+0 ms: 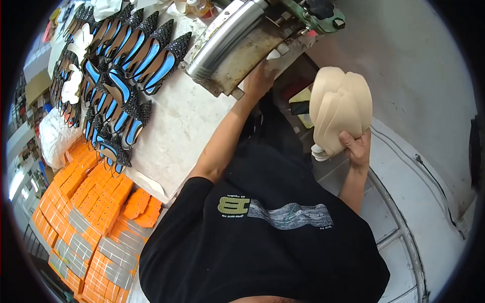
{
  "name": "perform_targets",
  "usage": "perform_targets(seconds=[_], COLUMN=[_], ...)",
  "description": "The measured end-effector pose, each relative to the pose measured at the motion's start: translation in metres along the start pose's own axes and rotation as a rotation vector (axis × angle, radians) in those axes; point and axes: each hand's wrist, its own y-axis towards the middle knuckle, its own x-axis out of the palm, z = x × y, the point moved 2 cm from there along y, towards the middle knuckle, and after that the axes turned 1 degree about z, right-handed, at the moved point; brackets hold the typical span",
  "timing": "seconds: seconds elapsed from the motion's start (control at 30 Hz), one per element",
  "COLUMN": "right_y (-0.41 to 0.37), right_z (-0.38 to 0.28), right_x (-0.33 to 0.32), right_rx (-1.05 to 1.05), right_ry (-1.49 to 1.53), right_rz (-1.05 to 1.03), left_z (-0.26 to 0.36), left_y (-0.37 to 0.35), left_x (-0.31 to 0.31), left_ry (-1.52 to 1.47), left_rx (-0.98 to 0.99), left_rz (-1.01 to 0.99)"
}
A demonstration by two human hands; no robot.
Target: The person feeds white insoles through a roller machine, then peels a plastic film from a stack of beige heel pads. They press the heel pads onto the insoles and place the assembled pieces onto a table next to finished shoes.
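My right hand (357, 147) grips a fanned stack of beige sole-shaped pieces (341, 108), thumb on top, at the right. White edges show at the stack's lower end. My left hand (259, 80) reaches to the near side of a metal machine with a shiny roller (227, 38). Its fingers are partly hidden and small there, so I cannot tell whether they hold anything. A small whitish piece (273, 54) shows just above them.
Black glittery shoes with blue insoles (162, 65) crowd the left of the white table (174, 118). Orange pieces (98, 197) are stacked at lower left. A curved metal rail (404, 227) and a cable (434, 174) lie at right. A bottle (201, 7) stands behind the machine.
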Motion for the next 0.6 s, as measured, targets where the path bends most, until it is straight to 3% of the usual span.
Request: perform_targets(seconds=[0.1, 0.2, 0.27, 0.43, 0.47, 0.6], right_y=[-0.003, 0.0, -0.004, 0.014, 0.021, 0.036], right_z=[-0.006, -0.011, -0.01, -0.012, -0.017, -0.04], right_x=[0.005, 0.018, 0.032, 0.062, 0.067, 0.081], right_rx=[0.053, -0.029, -0.085, -0.231, -0.234, -0.079], right_ry=[-0.122, -0.017, 0.089, 0.018, 0.013, -0.411], right_rz=[0.003, -0.059, -0.115, -0.334, -0.359, -0.033], left_z=[0.045, 0.074, 0.103, 0.168, 0.168, 0.165], left_y=[-0.016, -0.045, -0.059, -0.03, -0.026, 0.006], left_x=[-0.03, -0.066, -0.12, -0.213, -0.217, -0.226], left_ry=[0.151, 0.118, -0.127, -0.759, -0.763, -0.136], left_rx=[0.133, 0.204, 0.006, -0.474, -0.471, 0.38], left_rz=[0.166, 0.07, -0.085, -0.338, -0.312, 0.198])
